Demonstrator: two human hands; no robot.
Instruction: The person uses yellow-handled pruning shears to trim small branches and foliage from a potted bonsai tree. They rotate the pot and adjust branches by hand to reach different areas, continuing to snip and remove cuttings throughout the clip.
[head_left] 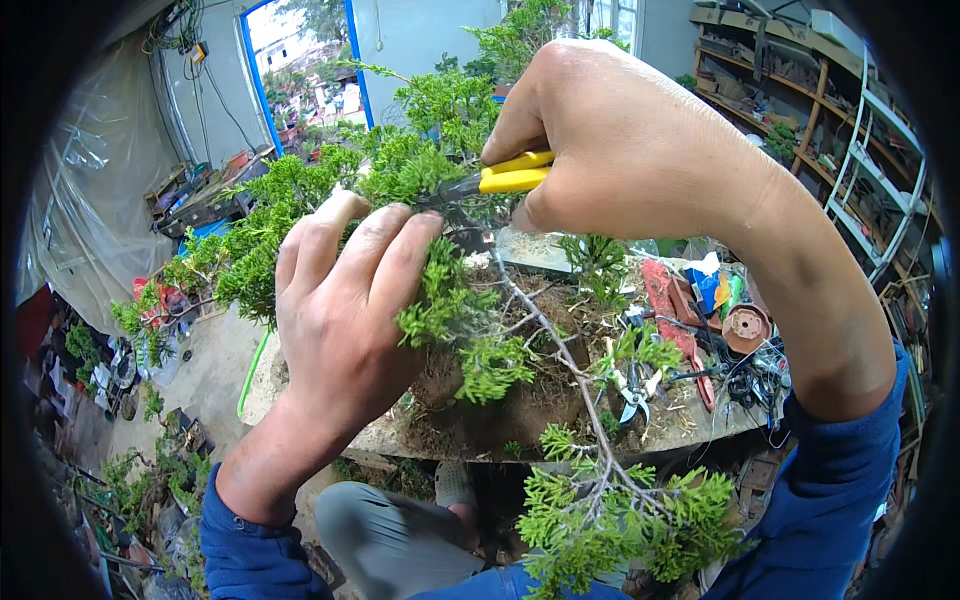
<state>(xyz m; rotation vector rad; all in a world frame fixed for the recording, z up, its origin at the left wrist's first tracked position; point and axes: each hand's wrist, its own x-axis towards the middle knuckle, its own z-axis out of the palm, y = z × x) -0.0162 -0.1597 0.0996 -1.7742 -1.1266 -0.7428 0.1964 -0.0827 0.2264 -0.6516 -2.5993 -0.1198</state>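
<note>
Gripping yellow-handled cutters, right hand fingers closed on handles; blades pointed left into bonsai foliage. Left hand fingers narrowly curled over foliage, just near-left of blades, above table.

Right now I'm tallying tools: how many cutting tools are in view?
2. The yellow-handled cutters are gripped in the right hand, at the foliage by the left hand. Pale-handled shears lie on the table amid clutter, which may hide more.
</note>
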